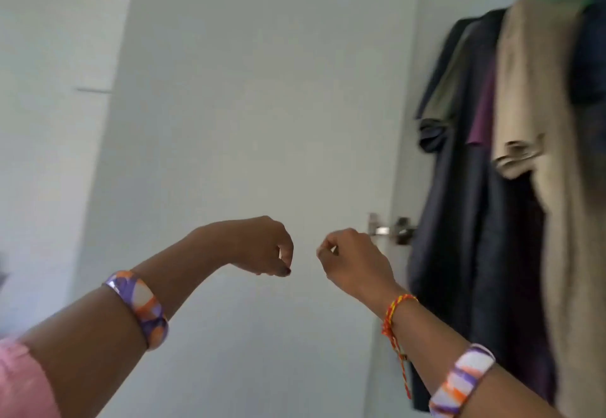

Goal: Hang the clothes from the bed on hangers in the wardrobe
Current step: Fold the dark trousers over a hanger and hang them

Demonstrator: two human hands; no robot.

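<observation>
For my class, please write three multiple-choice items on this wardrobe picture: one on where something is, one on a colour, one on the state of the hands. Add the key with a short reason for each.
1. Where do the hanging clothes show?
A. right side
B. left side
C. bottom centre

2. What colour is the garment hanging nearest the front?
A. red
B. beige
C. white

3. What do the left hand and right hand hold?
A. a hanger
B. a shirt
C. nothing visible

Key: A, the clothes hang right of the white door; B, its cloth is tan; C, fingers loosely curled, nothing between them.

Wardrobe door [246, 106] left; hanging clothes [524, 155] right; hinge [390, 229] between.
</observation>
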